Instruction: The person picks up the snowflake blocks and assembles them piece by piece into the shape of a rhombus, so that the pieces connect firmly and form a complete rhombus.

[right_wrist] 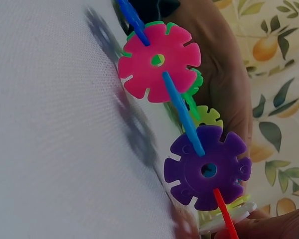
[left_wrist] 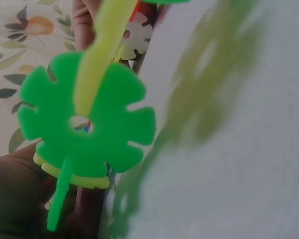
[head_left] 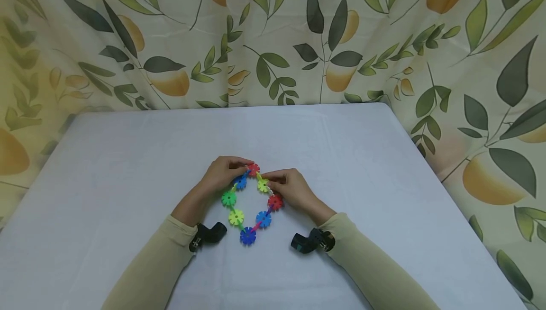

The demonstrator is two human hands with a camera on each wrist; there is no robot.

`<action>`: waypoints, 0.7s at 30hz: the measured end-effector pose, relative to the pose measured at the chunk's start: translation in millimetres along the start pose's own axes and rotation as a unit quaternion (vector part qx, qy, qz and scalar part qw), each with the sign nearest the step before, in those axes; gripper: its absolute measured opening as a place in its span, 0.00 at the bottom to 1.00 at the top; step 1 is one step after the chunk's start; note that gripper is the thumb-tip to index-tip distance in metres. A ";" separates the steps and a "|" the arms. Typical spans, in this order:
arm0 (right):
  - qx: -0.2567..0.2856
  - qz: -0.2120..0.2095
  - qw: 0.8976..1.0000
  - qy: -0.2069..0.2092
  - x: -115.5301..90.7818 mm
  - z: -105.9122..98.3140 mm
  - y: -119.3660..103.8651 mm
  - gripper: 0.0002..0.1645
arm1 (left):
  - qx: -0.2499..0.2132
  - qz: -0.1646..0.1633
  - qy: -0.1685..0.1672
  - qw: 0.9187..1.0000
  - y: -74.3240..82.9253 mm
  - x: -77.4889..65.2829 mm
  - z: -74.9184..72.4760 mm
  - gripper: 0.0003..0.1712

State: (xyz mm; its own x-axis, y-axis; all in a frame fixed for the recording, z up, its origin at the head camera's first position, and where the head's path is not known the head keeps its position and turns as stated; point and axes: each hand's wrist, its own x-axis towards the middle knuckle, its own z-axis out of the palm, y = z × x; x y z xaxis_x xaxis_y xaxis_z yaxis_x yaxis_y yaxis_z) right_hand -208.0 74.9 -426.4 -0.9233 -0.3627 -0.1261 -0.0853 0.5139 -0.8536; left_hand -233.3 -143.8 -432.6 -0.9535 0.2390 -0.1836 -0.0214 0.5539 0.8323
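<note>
Notched plastic flower discs, slotted together edge to face, form a colourful ring between my hands. My left hand pinches the ring near the red disc at its far end, beside a blue disc. My right hand pinches it by the yellow disc, above another red disc. Whether the discs join between my fingertips I cannot tell. A green disc looms close in the left wrist view. A purple disc and a pink disc show in the right wrist view.
A white-covered table lies under the ring. Behind it and at both sides hangs a leaf-and-fruit patterned curtain. Black wrist cameras sit at both sleeve cuffs, close to the ring's near half.
</note>
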 end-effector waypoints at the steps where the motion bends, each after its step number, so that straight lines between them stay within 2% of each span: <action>1: 0.002 -0.002 1.000 -0.001 0.3 0.0 0.7 0.15 | 0.000 -0.001 -0.001 1.000 0.4 0.0 -0.3 0.16; 12: -0.004 -0.004 1.000 -0.008 0.1 -2.0 0.8 0.15 | 0.008 0.003 -0.005 1.000 0.2 -0.9 -1.7 0.16; 21: 0.001 0.013 1.000 -0.003 1.6 -4.5 3.9 0.15 | 0.016 -0.033 0.022 0.999 -10.2 -4.6 -6.1 0.19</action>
State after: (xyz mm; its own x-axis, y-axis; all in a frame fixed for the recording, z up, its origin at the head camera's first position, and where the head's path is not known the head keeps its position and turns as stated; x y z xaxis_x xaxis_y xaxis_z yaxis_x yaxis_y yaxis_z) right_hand -211.5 79.8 -427.7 -0.9230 -0.3537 -0.1514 -0.0602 0.5214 -0.8512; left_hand -230.5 -155.4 -437.1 -0.9625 0.1665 -0.2141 -0.0756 0.5935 0.8013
